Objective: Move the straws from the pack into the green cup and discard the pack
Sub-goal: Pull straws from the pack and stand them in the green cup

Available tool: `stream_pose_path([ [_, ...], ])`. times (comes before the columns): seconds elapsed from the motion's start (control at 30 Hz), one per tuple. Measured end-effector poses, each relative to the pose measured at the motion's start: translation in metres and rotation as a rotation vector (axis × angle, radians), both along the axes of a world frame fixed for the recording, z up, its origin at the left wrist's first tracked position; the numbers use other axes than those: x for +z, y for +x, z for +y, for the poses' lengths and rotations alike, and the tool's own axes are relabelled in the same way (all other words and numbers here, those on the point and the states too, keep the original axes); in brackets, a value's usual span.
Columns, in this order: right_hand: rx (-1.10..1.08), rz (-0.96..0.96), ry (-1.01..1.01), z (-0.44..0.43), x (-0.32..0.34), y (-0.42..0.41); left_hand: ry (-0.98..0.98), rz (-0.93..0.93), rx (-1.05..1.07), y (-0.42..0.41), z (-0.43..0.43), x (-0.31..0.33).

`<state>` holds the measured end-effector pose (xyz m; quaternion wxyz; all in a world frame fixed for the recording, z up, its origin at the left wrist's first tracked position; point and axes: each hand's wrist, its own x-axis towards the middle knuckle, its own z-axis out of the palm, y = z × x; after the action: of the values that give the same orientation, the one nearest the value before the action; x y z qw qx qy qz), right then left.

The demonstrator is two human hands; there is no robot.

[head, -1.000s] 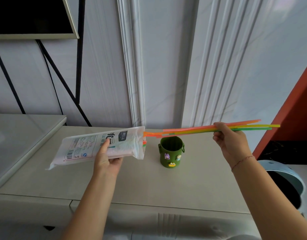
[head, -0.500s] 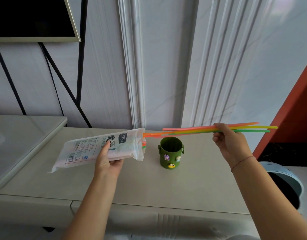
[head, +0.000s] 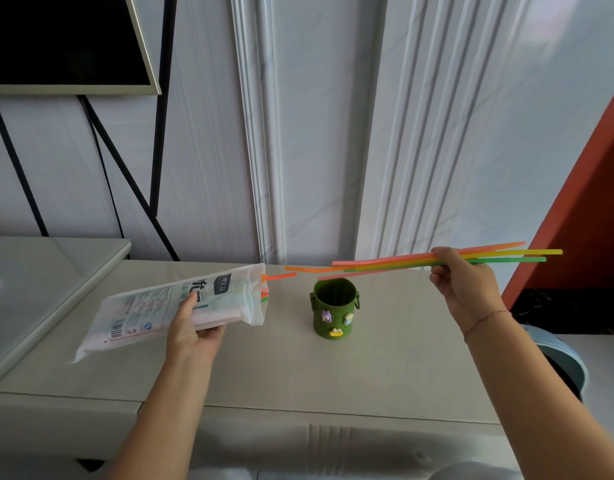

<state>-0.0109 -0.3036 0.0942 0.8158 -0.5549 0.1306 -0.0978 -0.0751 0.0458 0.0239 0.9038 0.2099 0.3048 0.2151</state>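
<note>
My left hand (head: 194,327) grips a white printed straw pack (head: 181,306) held above the counter, its open end pointing right. A few straw ends (head: 279,276) still poke out of that opening. My right hand (head: 466,289) pinches a bundle of orange, yellow, pink and green straws (head: 385,264), held level and fully clear of the pack. Their left tips hover just above the green cup (head: 335,308), which stands upright on the counter with small figures stuck on its front.
The beige counter (head: 385,368) carries the cup. A raised white surface (head: 39,271) lies at the left. A light-blue bin (head: 565,362) sits low at the right, beside an orange panel (head: 589,202). Black stand legs (head: 125,174) lean on the wall.
My right hand has drawn the straw bundle rightward, so its left ends have left the pack's opening and now hang over the cup. The pack has tilted slightly.
</note>
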Motion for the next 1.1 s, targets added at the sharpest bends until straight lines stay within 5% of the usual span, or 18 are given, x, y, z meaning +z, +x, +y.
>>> stream_pose_path([
  [1.1,-0.171,-0.015,-0.415,-0.014,0.028,-0.012,0.041,-0.016,-0.066,-0.003,-0.030,0.019],
])
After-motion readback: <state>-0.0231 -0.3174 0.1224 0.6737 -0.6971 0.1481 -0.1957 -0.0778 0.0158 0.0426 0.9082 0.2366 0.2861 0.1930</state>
